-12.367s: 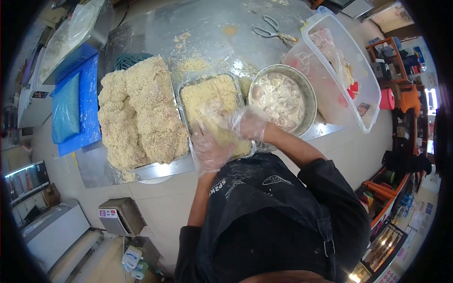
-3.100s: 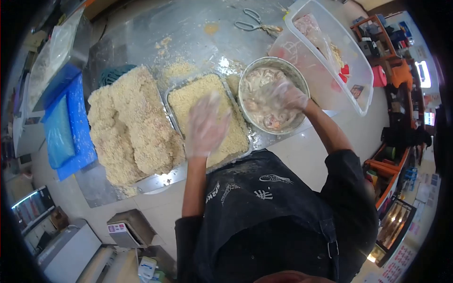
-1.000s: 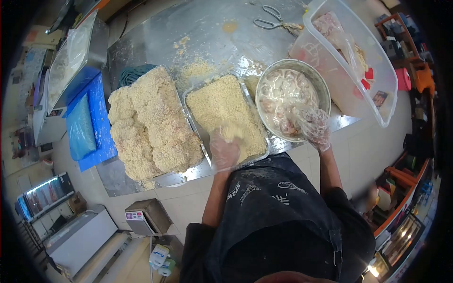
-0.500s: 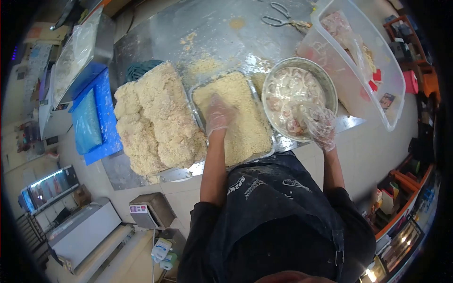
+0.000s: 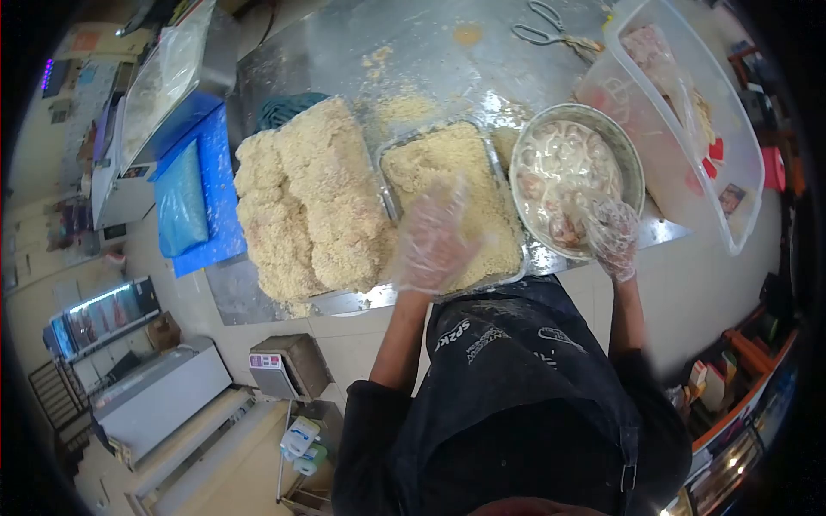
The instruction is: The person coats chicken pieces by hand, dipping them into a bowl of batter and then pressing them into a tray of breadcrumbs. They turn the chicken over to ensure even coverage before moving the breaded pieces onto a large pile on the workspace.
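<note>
A clear plastic glove covers my left hand [image 5: 437,236], which is smeared by motion over the near left part of a tray of pale crumbs [image 5: 486,206]. Its fingers look stretched out, and I see nothing held in them. My right hand [image 5: 614,236], gloved too, reaches over the near right rim of a round metal bowl [image 5: 637,159]. Its bunched fingertips are down in the milky batter [image 5: 572,159], on a coated piece of meat [image 5: 564,230]; part of the grip is hidden by the glove. Other battered pieces lie in the bowl.
Left of the crumbs stands a tall heap of crumb-coated pieces [image 5: 314,202]. Scissors [image 5: 542,30] lie at the table's [image 5: 344,69] far side. A translucent plastic bin [image 5: 740,172] leans at right. A blue packet [image 5: 182,206] rests at far left.
My left hand has drawn back from the crumbs toward me and its fingers have spread. My right hand stays at the bowl. The whole view has shifted, moving the table's things rightward.
</note>
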Available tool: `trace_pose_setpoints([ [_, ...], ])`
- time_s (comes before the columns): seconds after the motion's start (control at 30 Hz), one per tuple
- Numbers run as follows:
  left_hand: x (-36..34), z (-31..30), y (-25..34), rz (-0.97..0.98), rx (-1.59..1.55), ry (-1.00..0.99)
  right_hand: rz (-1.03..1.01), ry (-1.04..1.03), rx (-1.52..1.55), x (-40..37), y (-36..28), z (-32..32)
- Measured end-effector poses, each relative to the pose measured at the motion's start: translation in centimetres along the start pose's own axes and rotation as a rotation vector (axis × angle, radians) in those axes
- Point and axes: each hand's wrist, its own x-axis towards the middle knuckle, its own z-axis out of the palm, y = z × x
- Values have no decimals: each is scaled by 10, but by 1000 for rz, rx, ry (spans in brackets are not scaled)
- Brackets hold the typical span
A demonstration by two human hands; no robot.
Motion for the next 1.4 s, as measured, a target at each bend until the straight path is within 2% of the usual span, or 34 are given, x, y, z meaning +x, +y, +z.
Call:
trace_pose_setpoints([
  [0.1,-26,59,21,57,137,-388,30,15,-5,-3,0,2],
  [0.17,-39,98,14,-27,146,-389,39,12,-11,-3,1,4],
  [0.2,-38,100,14,-67,155,-388,40,18,-12,-1,-2,3],
  [0.3,-29,91,-6,154,158,44,-12,-39,-53,9,-10,-5],
  [0.37,-13,78,-11,-182,150,-10,-28,-39,-61,7,-8,-5],
  [0.4,-15,69,-7,-301,294,109,-43,-39,-65,5,-8,-5],
  [0.47,6,37,-17,-215,172,343,-80,-24,-75,6,-6,-4],
  [0.6,-45,63,0,-119,213,41,-108,-10,-112,12,-7,-3],
  [0.67,-64,92,-8,-54,236,-50,88,-89,-116,30,-33,-14],
  [0.73,-87,137,-35,8,248,-62,160,-93,-104,31,-39,-16],
  [0.8,-93,150,-46,-81,43,37,95,-27,-77,26,-31,-11],
  [0.87,-67,141,-46,-272,-355,185,192,-100,-61,28,-35,-13],
  [0.93,-32,101,-38,-373,-714,281,184,-104,-55,27,-36,-13],
  [1.0,-3,86,-38,-458,-782,473,68,-55,-64,20,-31,-12],
  [1.03,13,89,-42,-507,-674,635,12,-35,-72,18,-27,-11],
  [1.1,32,94,-50,-471,-433,824,-94,-13,-102,13,-15,-7],
  [1.17,41,95,-59,-305,-171,862,-180,17,-193,9,-10,-5],
  [1.2,40,91,-54,-238,-260,704,-220,34,-239,8,-9,-4],
  [1.27,30,74,-36,-107,-423,380,-10,-36,-94,7,-10,-4],
  [1.33,24,60,-21,-163,-28,211,71,-37,-45,6,-13,-2],
  [1.37,23,58,-18,-188,170,123,46,-1,-72,7,-14,-1],
  [1.4,20,65,-23,-175,209,73,21,33,-100,7,-16,-1],
])
